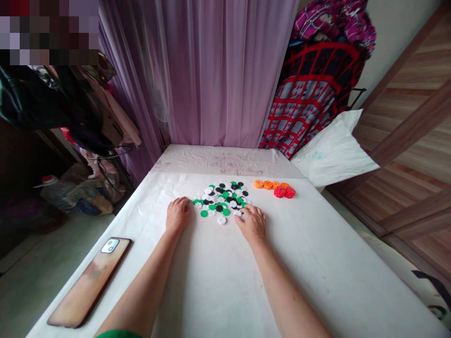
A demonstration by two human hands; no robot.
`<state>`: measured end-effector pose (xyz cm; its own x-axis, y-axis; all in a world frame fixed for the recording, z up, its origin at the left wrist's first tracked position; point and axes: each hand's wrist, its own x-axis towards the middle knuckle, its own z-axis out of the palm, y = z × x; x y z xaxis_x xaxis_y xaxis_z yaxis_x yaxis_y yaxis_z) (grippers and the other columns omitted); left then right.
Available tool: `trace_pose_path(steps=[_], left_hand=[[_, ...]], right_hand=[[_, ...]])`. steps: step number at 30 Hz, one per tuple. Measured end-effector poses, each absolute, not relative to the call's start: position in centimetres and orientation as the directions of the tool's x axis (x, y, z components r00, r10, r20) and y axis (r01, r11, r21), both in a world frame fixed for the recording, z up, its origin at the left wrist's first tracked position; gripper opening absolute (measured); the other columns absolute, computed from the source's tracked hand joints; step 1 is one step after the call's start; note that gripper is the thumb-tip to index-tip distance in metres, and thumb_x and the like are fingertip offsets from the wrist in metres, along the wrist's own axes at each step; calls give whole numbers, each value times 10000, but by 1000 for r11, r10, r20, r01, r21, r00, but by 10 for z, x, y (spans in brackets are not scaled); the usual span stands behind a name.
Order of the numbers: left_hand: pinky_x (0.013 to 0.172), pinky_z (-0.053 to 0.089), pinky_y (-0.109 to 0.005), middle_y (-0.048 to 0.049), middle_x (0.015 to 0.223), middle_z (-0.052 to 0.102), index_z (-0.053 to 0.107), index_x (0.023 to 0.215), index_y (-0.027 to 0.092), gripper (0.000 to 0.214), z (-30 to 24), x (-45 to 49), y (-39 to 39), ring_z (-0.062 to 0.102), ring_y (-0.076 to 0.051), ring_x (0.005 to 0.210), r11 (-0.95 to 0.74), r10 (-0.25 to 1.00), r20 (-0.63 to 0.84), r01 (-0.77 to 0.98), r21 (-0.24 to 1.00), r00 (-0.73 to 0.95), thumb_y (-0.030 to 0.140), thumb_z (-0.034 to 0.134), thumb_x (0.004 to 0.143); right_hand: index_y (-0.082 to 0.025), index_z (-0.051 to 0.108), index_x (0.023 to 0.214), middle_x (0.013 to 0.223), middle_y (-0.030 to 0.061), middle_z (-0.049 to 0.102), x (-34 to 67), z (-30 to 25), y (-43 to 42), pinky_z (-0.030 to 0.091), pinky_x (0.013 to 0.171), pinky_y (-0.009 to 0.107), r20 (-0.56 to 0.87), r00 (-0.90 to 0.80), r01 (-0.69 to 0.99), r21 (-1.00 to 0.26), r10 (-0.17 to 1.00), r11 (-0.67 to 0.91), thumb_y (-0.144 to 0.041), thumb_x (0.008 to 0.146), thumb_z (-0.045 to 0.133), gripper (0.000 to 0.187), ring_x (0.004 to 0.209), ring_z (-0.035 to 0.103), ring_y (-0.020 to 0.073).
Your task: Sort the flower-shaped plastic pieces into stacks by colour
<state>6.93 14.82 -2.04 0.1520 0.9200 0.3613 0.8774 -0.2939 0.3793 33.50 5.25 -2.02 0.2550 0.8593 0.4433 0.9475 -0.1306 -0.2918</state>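
Observation:
A pile of small round green, black and white pieces (222, 197) lies in the middle of the white-covered table (211, 281). My left hand (178, 213) rests palm down at the pile's left edge, its fingers curled under loosely with nothing seen in them. My right hand (252, 221) lies at the pile's right edge, fingers stretched toward a white piece. Several orange pieces (269, 184) sit in a row to the right, with two red pieces (284, 192) beside them.
A phone (91, 280) lies face down near the table's left front edge. A white plastic bag (331, 150) sits off the right back corner. Purple curtains (218, 70) hang behind, clothes and clutter to the left, a wooden wall to the right.

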Motion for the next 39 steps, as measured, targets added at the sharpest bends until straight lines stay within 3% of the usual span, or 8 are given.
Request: trace_pose_path(steps=[7,12,16,39], left_hand=[[1023,453,-412,-79,1231,701,718,1049,213,312,-18,70,146,618,-245,1155,-309,918,359,871,381,169,193,467,863],[1039,440,-427,-81,1246,692,706,1090,210,321,-20,72,144,604,-253,1175,-332,910,368,868,369,192,223,447,900],[1048,435,-452,-86,1262,684,702,1123,220,334,-21,72,143,591,-264,1197,-358,901,372,865,351,222,237,442,914],[1088,406,-456,-52,1285,679,714,1123,259,329,-17,72,142,576,-261,1224,-347,917,331,854,387,223,242,465,908]], right_hand=[[-200,724,888,1138,83,717,339,-26,53,401,845,395,519,193,963,-265,833,-59,-249,789,715,110,1037,588,277],[-211,721,889,1064,71,721,329,-32,51,445,873,367,644,105,934,-327,757,148,-258,797,694,108,977,602,240],[-229,719,904,1068,63,713,308,-34,52,457,909,365,652,38,894,-361,757,266,-265,808,682,109,996,599,230],[-228,729,937,1119,72,702,296,-27,51,455,958,383,536,16,904,-368,844,217,-257,805,679,144,1031,587,242]])
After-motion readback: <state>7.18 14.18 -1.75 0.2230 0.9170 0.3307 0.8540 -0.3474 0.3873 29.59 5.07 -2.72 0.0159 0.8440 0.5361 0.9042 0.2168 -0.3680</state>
